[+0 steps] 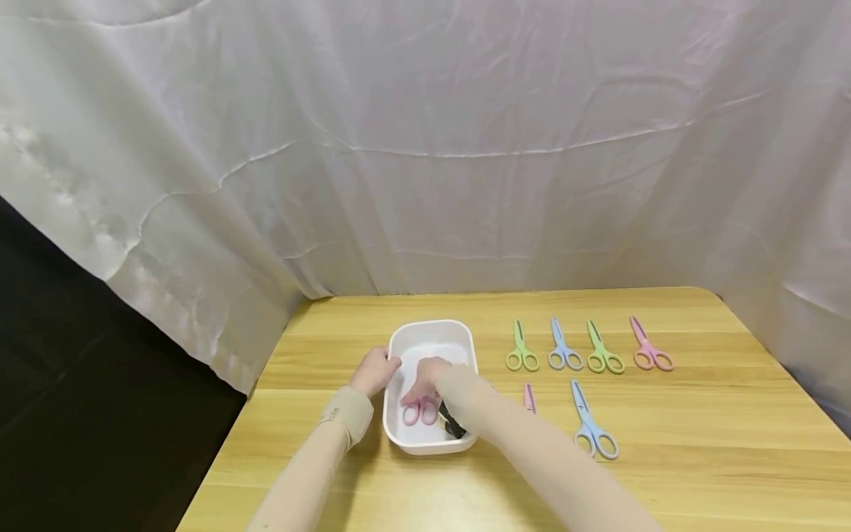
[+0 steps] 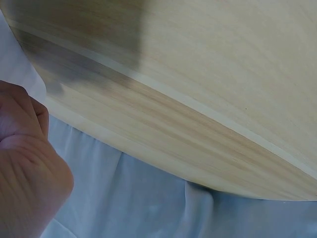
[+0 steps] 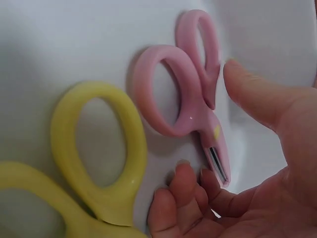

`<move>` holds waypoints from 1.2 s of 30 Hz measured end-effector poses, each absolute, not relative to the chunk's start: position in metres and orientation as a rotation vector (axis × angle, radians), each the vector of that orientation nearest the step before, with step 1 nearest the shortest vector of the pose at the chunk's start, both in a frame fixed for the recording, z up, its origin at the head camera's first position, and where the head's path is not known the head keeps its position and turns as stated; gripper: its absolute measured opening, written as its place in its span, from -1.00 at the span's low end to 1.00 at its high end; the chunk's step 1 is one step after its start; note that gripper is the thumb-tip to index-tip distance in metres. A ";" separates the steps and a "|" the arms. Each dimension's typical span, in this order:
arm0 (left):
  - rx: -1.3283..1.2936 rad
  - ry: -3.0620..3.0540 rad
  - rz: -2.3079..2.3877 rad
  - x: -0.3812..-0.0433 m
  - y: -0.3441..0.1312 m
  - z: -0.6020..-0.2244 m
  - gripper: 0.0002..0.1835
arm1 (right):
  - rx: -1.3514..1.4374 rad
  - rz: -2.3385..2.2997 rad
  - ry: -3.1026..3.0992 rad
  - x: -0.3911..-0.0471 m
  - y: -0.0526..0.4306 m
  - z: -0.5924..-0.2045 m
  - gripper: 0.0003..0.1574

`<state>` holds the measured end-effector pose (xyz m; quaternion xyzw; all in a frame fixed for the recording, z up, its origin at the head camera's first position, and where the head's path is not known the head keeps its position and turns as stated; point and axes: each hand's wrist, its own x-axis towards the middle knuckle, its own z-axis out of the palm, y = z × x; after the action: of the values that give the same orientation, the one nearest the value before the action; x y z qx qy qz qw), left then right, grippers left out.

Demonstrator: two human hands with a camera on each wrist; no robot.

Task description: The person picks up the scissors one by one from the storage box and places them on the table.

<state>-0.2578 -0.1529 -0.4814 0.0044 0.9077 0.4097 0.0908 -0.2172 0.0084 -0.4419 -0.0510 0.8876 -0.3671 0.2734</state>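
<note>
A white plastic basin [image 1: 431, 448] stands on the wooden table, and my left hand [image 1: 374, 371] grips its left rim with the thumb over the edge. Part of that left hand [image 2: 25, 153] shows at the left of its wrist view. Inside the basin is my right hand [image 1: 432, 375], close over pink scissors [image 3: 190, 111]. Its thumb [image 3: 237, 82] stands apart beside the handles, and the other fingers spread near the blade tip. Yellow scissors [image 3: 133, 144] lie next to the pink pair, their blades out of that view; the right wrist mostly hides them in the head view.
Right of the basin, a back row holds green scissors [image 1: 521, 349], blue scissors [image 1: 562, 347], more green scissors [image 1: 601, 351] and pink scissors [image 1: 648, 346]. Nearer lie larger blue scissors [image 1: 588, 421] and pink scissors [image 1: 529, 397], partly behind the right forearm. A pale curtain [image 1: 465, 207] hangs behind the table.
</note>
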 end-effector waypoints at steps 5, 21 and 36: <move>0.011 2.701 1.221 -0.257 -0.152 -0.481 -0.64 | -0.121 -0.971 2.356 -0.219 0.005 -0.446 -0.78; 0.004 2.705 1.210 -0.256 -0.152 -0.481 -0.63 | -0.126 -0.684 2.609 -0.228 -0.004 -0.448 -0.73; 0.014 2.721 1.187 -0.254 -0.152 -0.479 -0.64 | -0.174 -0.645 2.551 -0.257 -0.002 -0.471 -0.84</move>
<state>-0.2544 -0.1520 -0.4787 0.0046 0.9132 0.3984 0.0861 -0.2573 -0.0020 -0.4709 -0.0640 0.9368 -0.2368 0.2495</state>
